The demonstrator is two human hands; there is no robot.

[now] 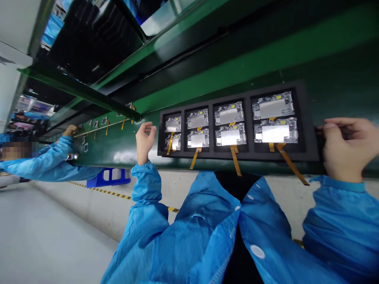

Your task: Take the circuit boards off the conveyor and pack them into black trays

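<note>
A black tray (pixel 308 118) lies on the green belt (pixel 207 75) in front of me. It holds several silver display modules (pixel 229 114) with orange flex cables (pixel 235 157) hanging over its near edge. My right hand (pixel 346 148) grips the tray's right end, thumb on top and fingers curled round the rim. My left hand (pixel 145 140) hovers just left of the tray's left end with its fingers loosely curled and nothing in it. Both arms wear blue sleeves.
Further left along the belt a co-worker's hand (pixel 70 130) in a blue sleeve (pixel 50 161) works near small loose parts (pixel 103 122). A blue plastic stool (pixel 109 176) stands on the floor below. A green rail (pixel 77 88) and dark shelving (pixel 91 39) run above.
</note>
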